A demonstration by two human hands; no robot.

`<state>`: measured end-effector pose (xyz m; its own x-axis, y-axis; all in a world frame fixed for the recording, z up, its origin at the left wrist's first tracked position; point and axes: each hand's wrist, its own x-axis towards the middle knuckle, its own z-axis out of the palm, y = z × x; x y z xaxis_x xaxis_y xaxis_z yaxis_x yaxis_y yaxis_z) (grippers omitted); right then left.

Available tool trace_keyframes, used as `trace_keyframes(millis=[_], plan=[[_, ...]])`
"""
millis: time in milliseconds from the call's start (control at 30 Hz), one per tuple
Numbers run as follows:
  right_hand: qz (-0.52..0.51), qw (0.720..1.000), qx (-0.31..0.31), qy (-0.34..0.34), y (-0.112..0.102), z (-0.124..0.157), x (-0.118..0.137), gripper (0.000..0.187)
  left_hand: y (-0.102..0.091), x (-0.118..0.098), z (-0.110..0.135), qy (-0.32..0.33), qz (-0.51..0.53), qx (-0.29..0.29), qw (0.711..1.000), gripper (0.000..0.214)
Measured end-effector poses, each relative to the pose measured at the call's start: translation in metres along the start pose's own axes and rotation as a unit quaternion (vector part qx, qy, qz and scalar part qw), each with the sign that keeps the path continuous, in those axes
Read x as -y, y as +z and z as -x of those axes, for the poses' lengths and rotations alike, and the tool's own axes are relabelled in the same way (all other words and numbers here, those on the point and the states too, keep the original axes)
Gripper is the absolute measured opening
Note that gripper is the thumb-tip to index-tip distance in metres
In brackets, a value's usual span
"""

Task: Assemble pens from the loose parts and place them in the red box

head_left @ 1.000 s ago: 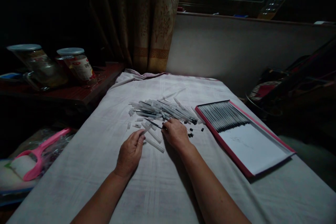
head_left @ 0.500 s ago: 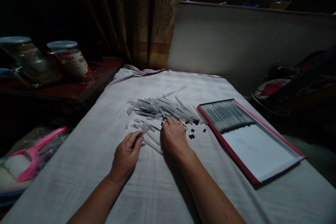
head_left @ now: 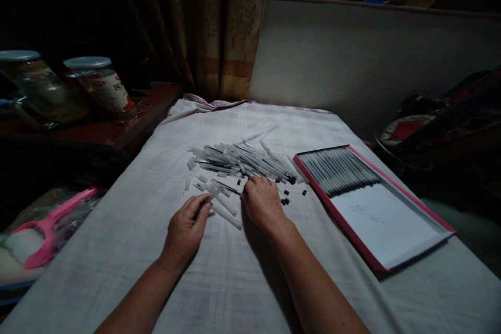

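Note:
My left hand (head_left: 188,225) is closed, with thumb and forefinger pinching a clear pen cap (head_left: 215,193). My right hand (head_left: 263,201) lies low over the cloth, its fingers curled down and partly hidden. From its fingertips a thin dark pen refill (head_left: 227,187) points left, and the fingers seem closed on its end. Between the hands lie clear pen barrels (head_left: 227,217) and a few short clear pieces. Just beyond them spreads a pile of pen parts (head_left: 245,159). Small black plugs (head_left: 287,201) are scattered to the right of my right hand.
A red-edged box (head_left: 340,224) at the right holds a row of pens (head_left: 338,169) in its far half. The cloth-covered table (head_left: 219,282) meets a wall. Jars (head_left: 104,88) stand on a dark red side table (head_left: 129,135); a pink-handled item (head_left: 50,224) lies lower left.
My right hand has shifted slightly right, uncovering a small black plug by its fingers. More of the dark refill shows. My left hand has hardly moved.

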<state>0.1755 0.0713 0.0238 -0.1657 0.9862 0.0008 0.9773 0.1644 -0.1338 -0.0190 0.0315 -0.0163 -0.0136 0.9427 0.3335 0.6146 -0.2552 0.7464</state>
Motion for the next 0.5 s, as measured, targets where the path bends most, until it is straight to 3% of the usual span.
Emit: trace_keyframes(millis=[133,233,367,433,500], plan=[[-0.056,0.998,-0.011,0.040,-0.017,0.002,-0.019,0.023,0.000,0.002,0.000,0.036,-0.014,-0.003,0.999,0.028],[-0.208,0.976,-0.058,0.039,-0.029,0.004,-0.035,0.020,0.000,0.004,-0.001,0.059,-0.033,-0.011,0.998,0.027],[-0.478,0.874,-0.086,0.014,-0.045,0.008,-0.046,0.020,0.001,0.008,-0.001,0.072,-0.048,-0.016,0.996,0.027],[-0.543,0.835,-0.087,0.018,-0.053,0.010,-0.047,0.022,0.001,0.008,0.000,0.074,-0.047,-0.013,0.996,0.026],[-0.573,0.814,-0.089,0.022,-0.059,0.012,-0.047,0.023,0.001,0.009,0.000,0.077,-0.045,-0.011,0.996,0.025]])
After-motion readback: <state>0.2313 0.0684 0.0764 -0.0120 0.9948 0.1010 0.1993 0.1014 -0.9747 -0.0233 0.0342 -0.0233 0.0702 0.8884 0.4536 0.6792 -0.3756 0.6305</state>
